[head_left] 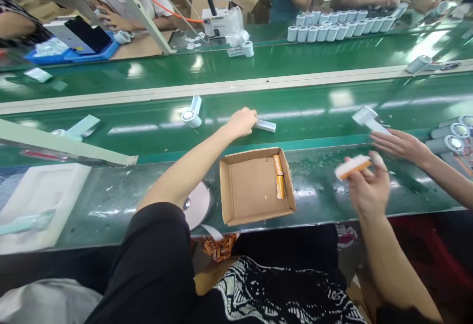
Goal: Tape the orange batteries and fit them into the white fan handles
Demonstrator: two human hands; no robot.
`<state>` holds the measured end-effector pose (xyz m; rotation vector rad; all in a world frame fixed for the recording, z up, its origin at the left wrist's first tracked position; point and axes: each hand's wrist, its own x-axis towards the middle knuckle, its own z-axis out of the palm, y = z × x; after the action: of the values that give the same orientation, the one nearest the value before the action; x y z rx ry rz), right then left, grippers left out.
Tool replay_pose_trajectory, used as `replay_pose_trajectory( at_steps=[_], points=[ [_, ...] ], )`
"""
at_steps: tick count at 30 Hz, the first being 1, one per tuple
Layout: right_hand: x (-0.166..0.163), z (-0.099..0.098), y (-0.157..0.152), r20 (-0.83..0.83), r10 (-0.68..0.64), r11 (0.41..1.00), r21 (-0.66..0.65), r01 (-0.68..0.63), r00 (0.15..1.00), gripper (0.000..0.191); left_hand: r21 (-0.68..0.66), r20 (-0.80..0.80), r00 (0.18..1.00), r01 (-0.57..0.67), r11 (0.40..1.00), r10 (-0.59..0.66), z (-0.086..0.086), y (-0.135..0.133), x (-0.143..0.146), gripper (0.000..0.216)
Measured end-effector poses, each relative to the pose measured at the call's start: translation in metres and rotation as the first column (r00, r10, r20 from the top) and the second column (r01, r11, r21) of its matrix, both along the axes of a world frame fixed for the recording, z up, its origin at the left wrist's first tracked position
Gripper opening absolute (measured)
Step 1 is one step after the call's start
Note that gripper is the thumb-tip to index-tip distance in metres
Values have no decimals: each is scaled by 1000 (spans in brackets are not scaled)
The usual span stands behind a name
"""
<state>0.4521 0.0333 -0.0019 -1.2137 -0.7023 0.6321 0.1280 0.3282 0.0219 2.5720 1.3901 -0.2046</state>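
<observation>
My left hand (242, 122) lies over one end of a white rectangular bar (266, 126) on the green conveyor belt (295, 117), gripping it. My right hand (367, 191) is raised above the bench and holds a white-and-orange block (353, 167), slightly blurred. Between my hands sits a shallow cardboard tray (244, 191). Two orange-wrapped cylindrical cells (278, 178) lie end to end in it, touching neither hand.
A co-worker's hand (401, 145) reaches in from the right, near a white part (365, 117). Grey cylinders (449, 134) lie at the right edge. A white T-shaped part (191, 113) stands on the belt. Several white cylinders (338, 31) stand in rows beyond.
</observation>
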Motion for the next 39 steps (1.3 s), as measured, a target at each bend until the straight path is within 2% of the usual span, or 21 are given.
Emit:
replay_pose_trajectory(
  at_steps=[2, 4, 7, 9, 11, 13, 17, 19, 21, 23, 26, 28, 29, 31, 33, 34, 36, 39],
  points=[
    [-19, 11, 56, 117, 140, 989, 32, -145, 983, 66, -43, 32, 996, 83, 996, -82, 2, 5, 23, 27],
    [-38, 17, 112, 215, 298, 951, 15, -308, 930, 60, -88, 53, 991, 125, 988, -120, 8, 11, 34, 22],
    [-61, 14, 175, 338, 473, 880, -132, -456, 814, 54, -120, 106, 988, 125, 985, -112, 17, 17, 31, 24],
    [-69, 9, 198, 436, 537, 843, -252, -476, 722, 48, -109, 140, 986, 100, 989, -85, 20, 17, 27, 30],
    [-72, 6, 209, 544, 573, 819, -355, -451, 613, 44, -89, 154, 987, 66, 994, -52, 18, 14, 27, 33],
    [-71, 5, 212, 650, 598, 800, -457, -389, 468, 42, -76, 158, 987, 32, 997, -20, 13, 11, 32, 32],
    [-70, 13, 207, 745, 663, 742, -642, -193, 70, 38, -69, 172, 985, -4, 998, 16, 5, 11, 46, 30],
    [-77, 19, 207, 722, 687, 716, -692, -94, -79, 43, -65, 185, 982, -18, 998, 30, 2, 12, 51, 30],
    [-89, 26, 212, 677, 717, 683, -730, -25, -166, 49, -63, 195, 980, -39, 997, 51, 0, 11, 54, 30],
    [-100, 36, 219, 632, 749, 646, -763, 6, -199, 53, -66, 197, 977, -67, 996, 79, -1, 7, 57, 30],
    [-103, 56, 229, 620, 762, 633, -774, 10, -188, 53, -63, 197, 970, -134, 989, 144, 4, -1, 63, 33],
    [-94, 70, 225, 656, 734, 666, -746, 2, -175, 50, -58, 206, 959, -185, 981, 193, 11, -8, 67, 37],
    [-86, 76, 217, 705, 697, 708, -705, -25, -134, 48, -59, 218, 953, -204, 977, 212, 15, -11, 65, 39],
    [-66, 79, 190, 812, 581, 811, -572, -124, 57, 44, -64, 250, 941, -217, 974, 227, 24, -24, 51, 46],
    [-43, 71, 146, 816, 477, 878, -424, -225, 325, 39, -45, 313, 929, -193, 980, 197, 30, -50, 14, 55],
    [-31, 64, 119, 777, 461, 887, -384, -256, 429, 35, -25, 347, 921, -180, 983, 178, 30, -69, -12, 57],
    [-10, 45, 60, 692, 472, 881, -382, -277, 547, 34, 32, 434, 891, -164, 986, 134, 22, -120, -79, 50],
    [13, 17, -20, 588, 466, 870, -442, -221, 661, 56, -27, 416, 883, -227, 973, 218, -7, -212, -185, 56]
  ],
)
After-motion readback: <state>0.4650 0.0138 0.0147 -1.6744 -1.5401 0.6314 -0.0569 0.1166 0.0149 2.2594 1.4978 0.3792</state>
